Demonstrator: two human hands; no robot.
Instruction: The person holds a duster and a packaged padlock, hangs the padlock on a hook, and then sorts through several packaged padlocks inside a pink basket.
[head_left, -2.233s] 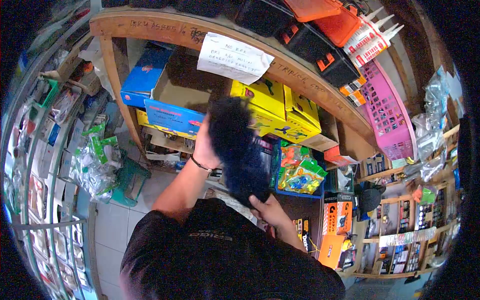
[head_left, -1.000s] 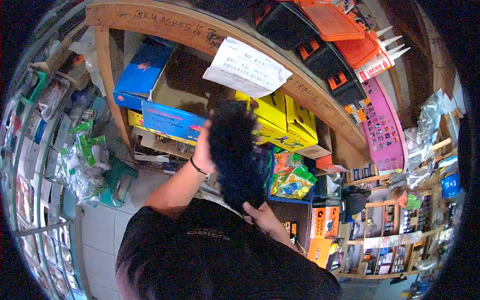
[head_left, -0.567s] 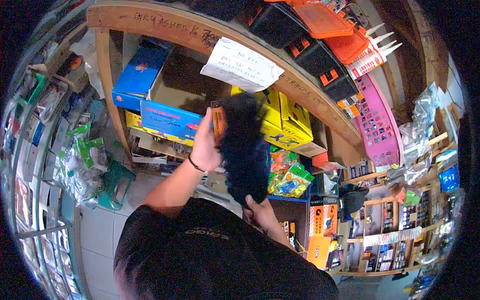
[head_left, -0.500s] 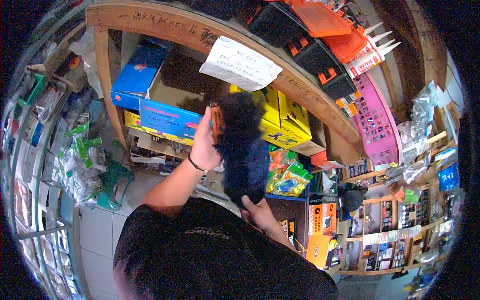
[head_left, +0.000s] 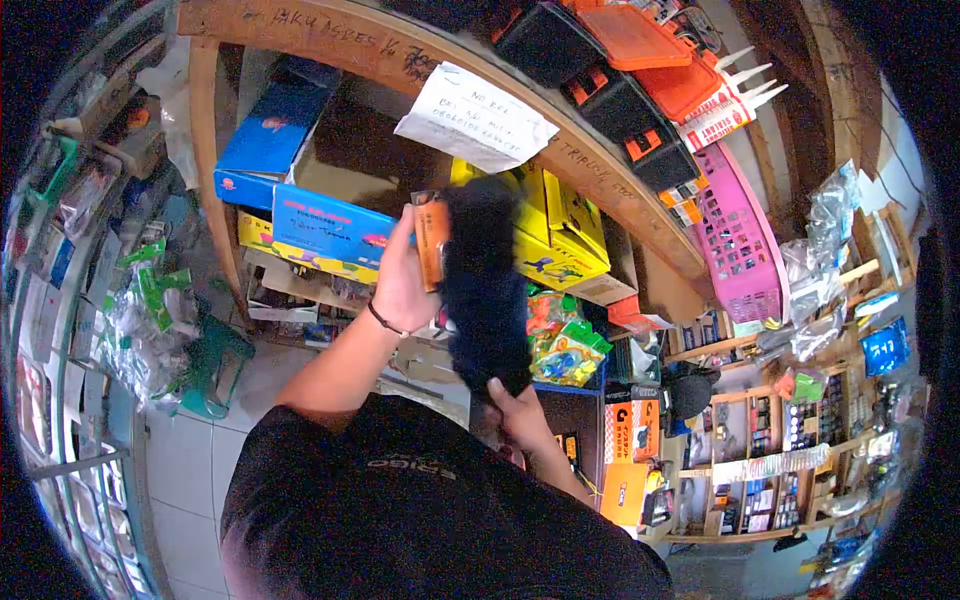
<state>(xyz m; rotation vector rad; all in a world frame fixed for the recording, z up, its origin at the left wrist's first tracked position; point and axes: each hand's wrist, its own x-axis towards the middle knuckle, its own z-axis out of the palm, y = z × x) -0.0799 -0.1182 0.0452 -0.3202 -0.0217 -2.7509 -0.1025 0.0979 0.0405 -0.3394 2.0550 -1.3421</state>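
Observation:
My left hand point(head_left: 402, 288) is wrapped round a small orange-brown package point(head_left: 430, 245) held upright, its fingers mostly hidden behind it. Right beside the package is a long, dark blue fuzzy duster point(head_left: 488, 290), blurred at its upper end. My right hand point(head_left: 522, 418) grips the duster's lower end, thumb lying on top. Behind both hands stand an open blue box point(head_left: 325, 232) and yellow boxes point(head_left: 560, 235) on a wooden shelf. Colourful plastic packets point(head_left: 568, 345) show just right of the duster.
A handwritten paper point(head_left: 478, 115) hangs from the wooden beam point(head_left: 330, 38). Black cases with orange latches point(head_left: 600, 100) and a pink basket point(head_left: 738, 235) are at the upper right. On the left are a green stool point(head_left: 215, 365) and bagged goods point(head_left: 150, 320).
My hands, the orange-brown package and the duster have shifted slightly left in view, along with the surroundings. The package's face shows more fully beside the duster; both grips look the same.

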